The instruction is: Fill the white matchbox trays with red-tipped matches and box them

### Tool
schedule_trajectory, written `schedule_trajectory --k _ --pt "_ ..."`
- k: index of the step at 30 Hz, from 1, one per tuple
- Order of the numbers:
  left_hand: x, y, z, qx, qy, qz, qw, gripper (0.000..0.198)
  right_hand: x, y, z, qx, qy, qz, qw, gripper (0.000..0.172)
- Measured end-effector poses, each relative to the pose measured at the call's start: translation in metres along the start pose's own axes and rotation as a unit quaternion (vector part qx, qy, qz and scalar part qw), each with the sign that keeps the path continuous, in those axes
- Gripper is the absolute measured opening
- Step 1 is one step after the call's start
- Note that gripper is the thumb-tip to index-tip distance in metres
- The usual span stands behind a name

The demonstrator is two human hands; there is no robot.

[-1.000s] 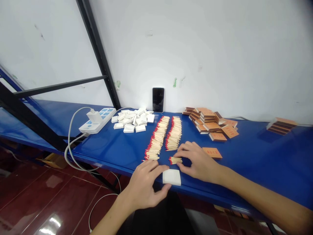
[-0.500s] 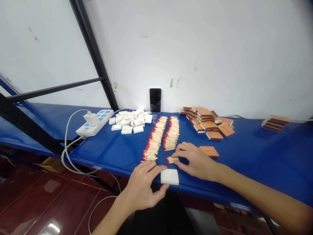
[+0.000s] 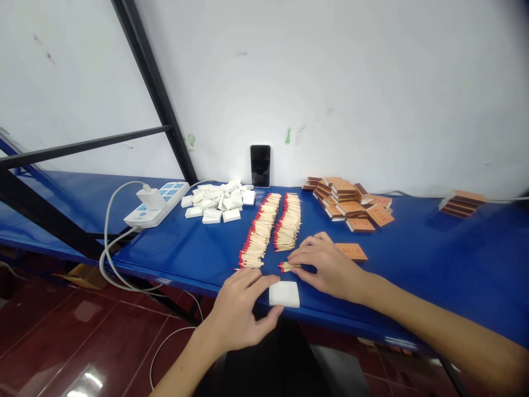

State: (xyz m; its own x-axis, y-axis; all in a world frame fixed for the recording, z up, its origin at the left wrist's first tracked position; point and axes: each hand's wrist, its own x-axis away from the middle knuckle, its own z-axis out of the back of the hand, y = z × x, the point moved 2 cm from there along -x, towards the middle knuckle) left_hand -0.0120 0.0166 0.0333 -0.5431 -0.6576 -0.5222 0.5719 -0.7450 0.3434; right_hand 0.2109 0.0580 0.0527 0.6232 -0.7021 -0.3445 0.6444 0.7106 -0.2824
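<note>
My left hand has its thumb and index finger at the left end of a white matchbox tray, which lies at the table's front edge. Just beyond it, my right hand pinches a small bundle of matches by the pale stick ends, red heads pointing left. Two long rows of matches stretch away from me: a left row and a shorter right row. One orange matchbox sleeve lies flat behind my right hand, partly hidden by it.
White trays are heaped at back left, beside a power strip with a plugged-in charger and loose cables. Orange matchboxes are piled at back right, with a small stack farther right. A phone leans on the wall.
The bundle looks more tightly gathered under the right hand's fingers. Both hands keep nearly the same places; the whole view has shifted slightly.
</note>
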Motion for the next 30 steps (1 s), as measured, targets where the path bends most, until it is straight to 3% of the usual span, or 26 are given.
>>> schedule_trajectory --k 9,17,30 --pt "0.0015 -0.0009 -0.0006 0.002 -0.003 0.001 1.000 0.031 0.0022 0.0031 -0.0043 -0.034 0.004 0.045 0.998 0.023" --pt "0.0003 0.0009 0.0000 0.007 -0.003 0.005 1.000 0.031 0.0034 0.0010 -0.0033 -0.001 -0.022 0.024 0.999 0.027" --pt "-0.0002 0.0007 -0.0003 0.004 0.009 -0.004 1.000 0.030 0.0038 0.0046 -0.0056 -0.014 0.015 0.063 0.998 0.020"
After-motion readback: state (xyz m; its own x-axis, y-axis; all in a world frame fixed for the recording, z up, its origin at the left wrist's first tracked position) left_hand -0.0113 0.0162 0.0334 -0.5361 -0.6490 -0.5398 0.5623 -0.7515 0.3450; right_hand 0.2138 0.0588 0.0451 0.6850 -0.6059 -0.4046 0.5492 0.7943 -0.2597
